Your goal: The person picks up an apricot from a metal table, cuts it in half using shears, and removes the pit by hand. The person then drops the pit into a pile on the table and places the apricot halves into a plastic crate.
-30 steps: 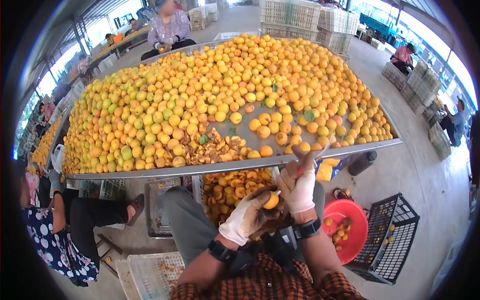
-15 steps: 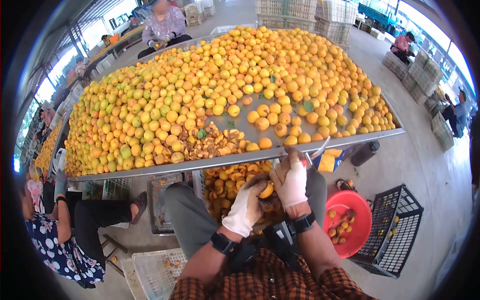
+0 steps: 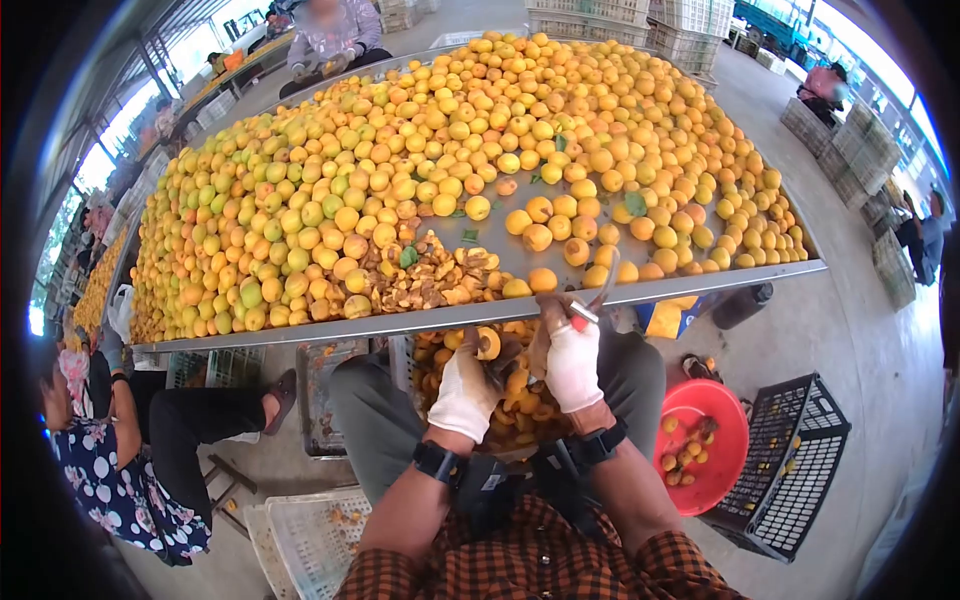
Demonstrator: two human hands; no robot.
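Note:
My left hand (image 3: 463,395), in a white glove with dark fingertips, is closed on an apricot piece (image 3: 488,343) that shows a pale cut side. In my right hand (image 3: 572,365), gloved alike, is a curved knife (image 3: 607,284) with a red handle, its blade pointing up over the table edge. Both hands are just below the rim of the metal table (image 3: 600,298). Beneath them, a container of apricot halves (image 3: 520,405) sits between my knees. Whole apricots (image 3: 330,190) cover much of the table, and a heap of brown pits and scraps (image 3: 430,278) lies near its front edge.
To the right are a red basin (image 3: 725,440) with some fruit and a black crate (image 3: 785,470). A white crate (image 3: 320,530) stands at lower left. One person (image 3: 125,440) sits at left, another (image 3: 335,40) across the table.
My hands have moved apart; the left went left and slightly up with the apricot piece. The right hand, still holding the knife, has shifted slightly left. The view has shifted a little.

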